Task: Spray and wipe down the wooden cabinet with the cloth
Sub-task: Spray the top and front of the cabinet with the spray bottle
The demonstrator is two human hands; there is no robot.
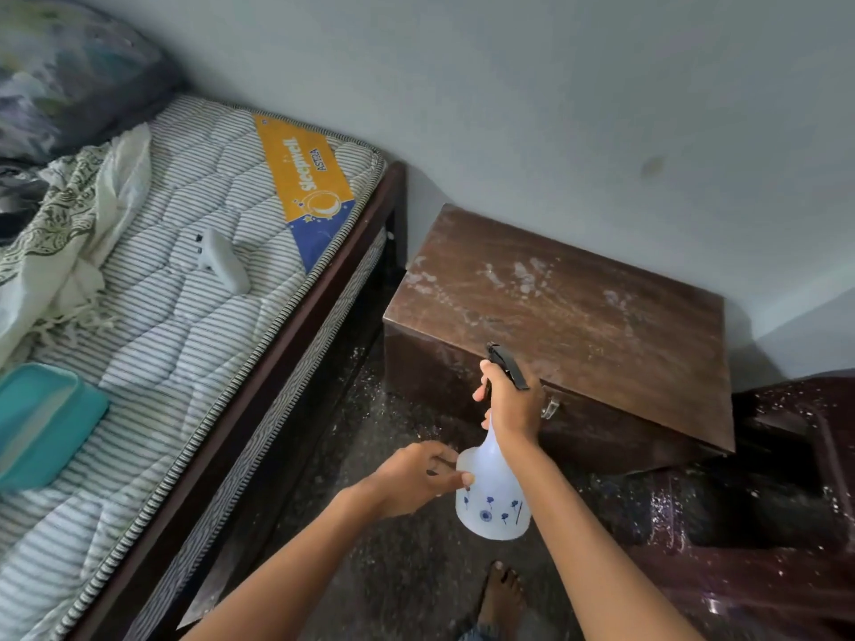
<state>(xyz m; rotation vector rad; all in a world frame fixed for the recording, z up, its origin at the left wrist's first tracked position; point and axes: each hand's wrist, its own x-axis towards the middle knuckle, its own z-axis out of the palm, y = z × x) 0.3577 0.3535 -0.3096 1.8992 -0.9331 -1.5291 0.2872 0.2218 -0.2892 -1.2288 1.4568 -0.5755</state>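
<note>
Honestly, a wide mist could easily wet the bed [185, 293], since the wooden cabinet [578, 307] sits low against the wall [555, 108] just beside it, top dull brown with whitish dusty smears. Spray bottle [492, 497] hangs just in front, right hand [511, 402] wrapped round the neck, left hand [416, 474] gripping the body.

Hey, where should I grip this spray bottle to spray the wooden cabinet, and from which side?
Grip the spray bottle by its narrow neck, just under the black trigger head, coming from the near side as the right hand does. The body flares too wide below, and the head seems aimed away, at the cabinet.
</note>
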